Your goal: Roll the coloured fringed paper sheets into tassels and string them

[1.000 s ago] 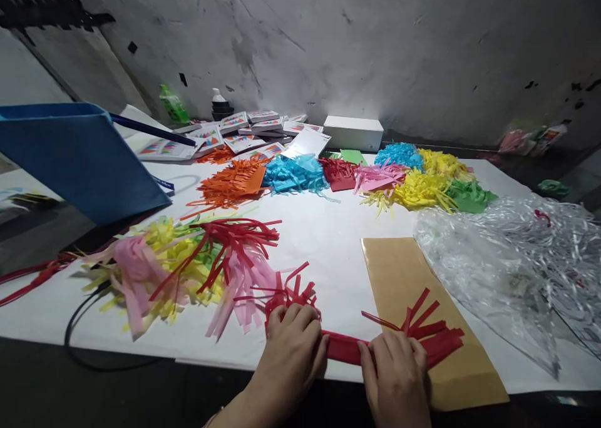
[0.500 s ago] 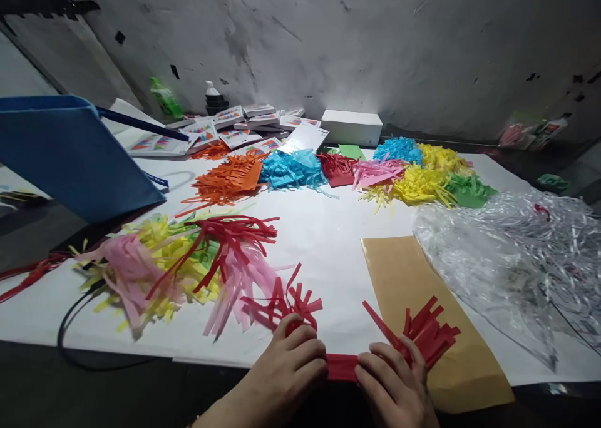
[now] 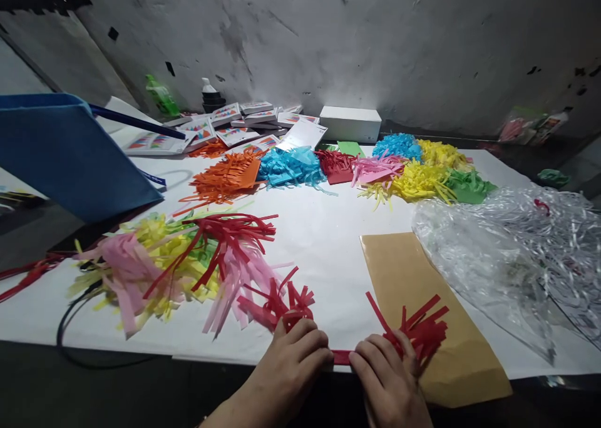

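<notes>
Between my two hands, at the table's front edge, stretches a red paper tassel (image 3: 342,357) with fringed strips fanning out at both ends. My left hand (image 3: 298,359) is closed around its left part, and its loose strips spread out beyond my fingers. My right hand (image 3: 387,368) grips the right part, whose strips lie over the brown paper sheet (image 3: 417,290). Only a narrow flat band of red paper shows between the hands. Left of my left hand lies a pile of tassels, with a red tassel (image 3: 230,231) on top of a pink tassel (image 3: 239,271) and yellow ones.
Orange (image 3: 228,174), blue (image 3: 291,167), yellow (image 3: 420,181) and green fringed paper (image 3: 469,186) lies in a row farther back. Printed boxes (image 3: 225,114) and a white box (image 3: 350,124) stand by the wall. Clear plastic (image 3: 483,259) covers the right side; a blue folder (image 3: 70,152) stands left.
The middle band of the red tassel looks narrower, and my hands have drawn slightly closer together. The strips at the right end have shifted a little left.
</notes>
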Demonstrator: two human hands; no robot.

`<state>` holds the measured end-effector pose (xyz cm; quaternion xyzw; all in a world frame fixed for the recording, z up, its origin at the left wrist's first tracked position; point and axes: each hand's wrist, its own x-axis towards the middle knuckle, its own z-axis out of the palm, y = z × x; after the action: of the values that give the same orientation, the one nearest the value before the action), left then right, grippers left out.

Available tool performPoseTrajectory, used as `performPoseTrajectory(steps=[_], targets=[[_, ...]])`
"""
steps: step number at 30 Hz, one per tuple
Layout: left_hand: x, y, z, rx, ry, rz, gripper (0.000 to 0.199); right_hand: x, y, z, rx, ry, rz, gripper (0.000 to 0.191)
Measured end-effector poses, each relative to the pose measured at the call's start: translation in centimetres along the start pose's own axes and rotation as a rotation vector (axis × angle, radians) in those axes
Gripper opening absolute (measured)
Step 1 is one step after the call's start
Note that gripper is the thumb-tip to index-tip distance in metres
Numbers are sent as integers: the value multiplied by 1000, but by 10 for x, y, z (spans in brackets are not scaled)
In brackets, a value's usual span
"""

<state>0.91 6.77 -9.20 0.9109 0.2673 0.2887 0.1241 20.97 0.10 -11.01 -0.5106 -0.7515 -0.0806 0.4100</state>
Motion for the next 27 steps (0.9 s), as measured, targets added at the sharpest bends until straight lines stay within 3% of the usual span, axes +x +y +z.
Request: performPoseTrajectory(steps=[5, 8, 12, 16, 18, 23, 27], targets=[[-8, -2, 4, -18, 78, 19, 30, -5, 7, -11, 2, -78, -92, 16], [-11, 3, 7, -53, 113, -51, 30, -4, 4, -14, 74, -98, 23, 17], [-4, 16, 1, -30, -34, -234, 17, 0, -7, -7, 87, -36, 230, 23], [14, 29, -10, 52, -235, -407, 15, 3, -14, 1, -47, 10, 313, 24], [22, 31, -13, 86, -295, -456, 16, 5, -13, 3, -79, 7, 273, 25], [28, 31, -14, 84, -347, -474, 19, 5, -7, 6, -52, 7, -65, 28], [18, 32, -23, -9, -348, -434, 16, 0, -5, 0, -80, 118, -166, 27]])
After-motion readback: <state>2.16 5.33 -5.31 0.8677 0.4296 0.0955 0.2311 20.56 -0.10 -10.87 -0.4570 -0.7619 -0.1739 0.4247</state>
